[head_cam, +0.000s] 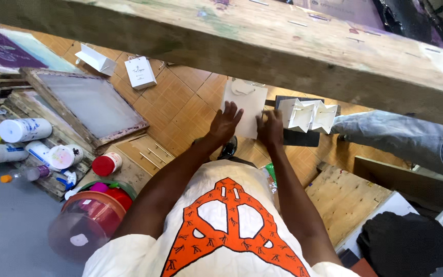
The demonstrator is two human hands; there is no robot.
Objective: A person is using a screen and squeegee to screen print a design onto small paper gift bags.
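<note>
Here, from the head camera, I start at the left edge, where a purple-printed screen [1, 48] and a pile of grey things are cut off by the frame. Below them lie white bottles [19, 129] and a red-capped jar [106, 164] on rough wooden boards, and a clear pinkish bucket [85, 223] holds red and pink things I cannot make out. Next to these a wood-framed printing screen [88, 102] leans over the orange tiled floor [175, 97]; two white paper bags [140, 72] lie on the tiles beyond it, well apart from my hands.

In the middle my left hand [225, 123] rests flat, fingers spread, on a flat white paper bag with cord handles [246, 100]. My right hand [270, 128] presses its lower right edge with the fingers together — neither hand is clamped around it. The top of the bag is hidden behind a broad wooden beam [262, 41] that crosses the whole view and leaves only a narrow strip of working room under it.

Just right of the bag, opened white bags [308, 115] stand on a dark board. Further right a leg in grey jeans [401, 136] belongs to another person, mostly cut off. A plywood panel [347, 197] and dark cloth [411, 241] fill the lower right corner.
</note>
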